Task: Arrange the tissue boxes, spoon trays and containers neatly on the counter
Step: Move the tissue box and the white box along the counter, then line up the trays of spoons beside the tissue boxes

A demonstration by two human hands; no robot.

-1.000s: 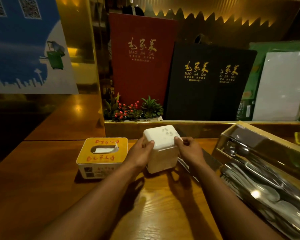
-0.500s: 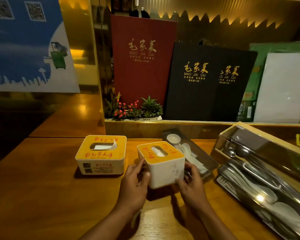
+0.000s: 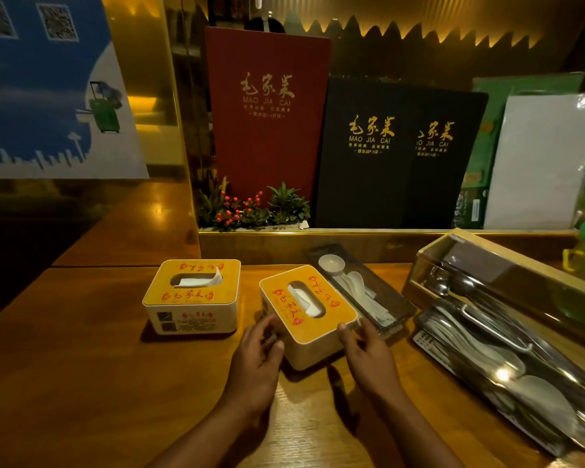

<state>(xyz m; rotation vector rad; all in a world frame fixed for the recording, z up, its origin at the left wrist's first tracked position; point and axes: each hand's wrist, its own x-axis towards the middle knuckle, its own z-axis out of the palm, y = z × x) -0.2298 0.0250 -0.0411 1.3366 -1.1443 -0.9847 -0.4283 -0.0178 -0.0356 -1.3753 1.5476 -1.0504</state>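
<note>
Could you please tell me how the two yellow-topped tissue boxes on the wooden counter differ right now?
The left yellow-topped white tissue box sits square to the counter edge, untouched; the right yellow-topped white tissue box is turned at an angle, with the left hand and right hand on its sides. The left box's tissue curls up out of the slot; the right box's tissue lies low inside. Both share a white body, a yellow lid with red print and an oval slot.

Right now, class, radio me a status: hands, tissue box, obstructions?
Left hand and right hand grip the skewed tissue box. Second tissue box sits apart, left. Spoon tray close behind, right.
</note>
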